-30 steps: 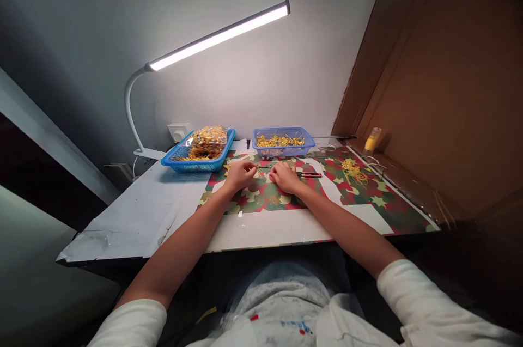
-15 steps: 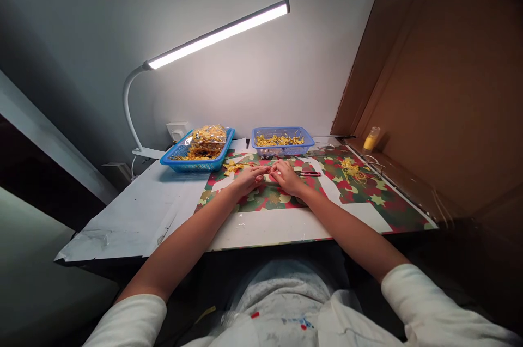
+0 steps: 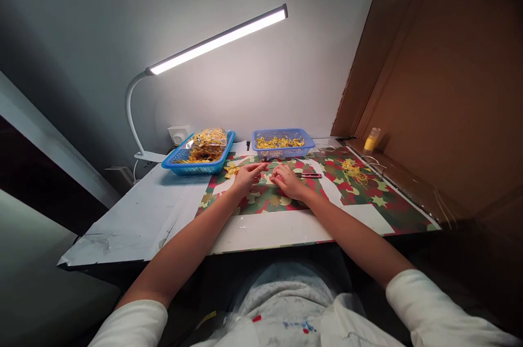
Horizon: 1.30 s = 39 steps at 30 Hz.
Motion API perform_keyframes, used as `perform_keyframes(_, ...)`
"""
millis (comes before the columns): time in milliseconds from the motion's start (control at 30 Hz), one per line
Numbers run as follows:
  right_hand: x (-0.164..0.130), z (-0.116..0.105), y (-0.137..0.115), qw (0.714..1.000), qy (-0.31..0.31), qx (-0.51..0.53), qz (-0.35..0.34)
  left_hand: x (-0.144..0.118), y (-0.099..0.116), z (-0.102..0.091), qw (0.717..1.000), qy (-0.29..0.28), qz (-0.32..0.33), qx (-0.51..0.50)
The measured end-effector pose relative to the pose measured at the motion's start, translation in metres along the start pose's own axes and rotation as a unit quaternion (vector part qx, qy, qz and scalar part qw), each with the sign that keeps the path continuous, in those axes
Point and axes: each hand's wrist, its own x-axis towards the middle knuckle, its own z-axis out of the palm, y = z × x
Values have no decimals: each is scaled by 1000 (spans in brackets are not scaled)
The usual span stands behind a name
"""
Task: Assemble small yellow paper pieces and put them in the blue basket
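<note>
On the counter (image 3: 134, 216), past the large blue basket (image 3: 199, 154), yellow pieces (image 3: 233, 169) are seen just beside the left hand (image 3: 246, 179), its grip loosely open, while the right hand (image 3: 288, 181) is curled, its grip unreadable, near the red-handled tool (image 3: 309, 175).

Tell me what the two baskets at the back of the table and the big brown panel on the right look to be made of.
Left blue basket and right blue basket: likely moulded plastic, with a perforated mesh wall and a glossy rim. Brown panel: apparently cardboard, matte tan, with straight fold creases and a raw edge.
</note>
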Motion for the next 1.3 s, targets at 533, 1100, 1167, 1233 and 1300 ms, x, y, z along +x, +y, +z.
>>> perform_keyframes(533, 0, -61, 39, 954, 45, -200, 219, -7, 4, 3, 996, -44, 28, 67)
perform_keyframes(1100, 2, -52, 39, 960, 202, 88, 174, -1, -10, 0, 986, -65, 125, 83)
perform_keyframes(1167, 1, -41, 28, 968, 150, 114, 165, -2, -9, 1, 987, -62, 120, 83)
perform_keyframes(1233, -2, -31, 18, 978, 61, 135, 144, -2, -8, 2, 988, -63, 116, 85)
perform_keyframes(1300, -4, -23, 11, 985, -7, 135, 110, -3, -7, 2, 987, -69, 117, 86)
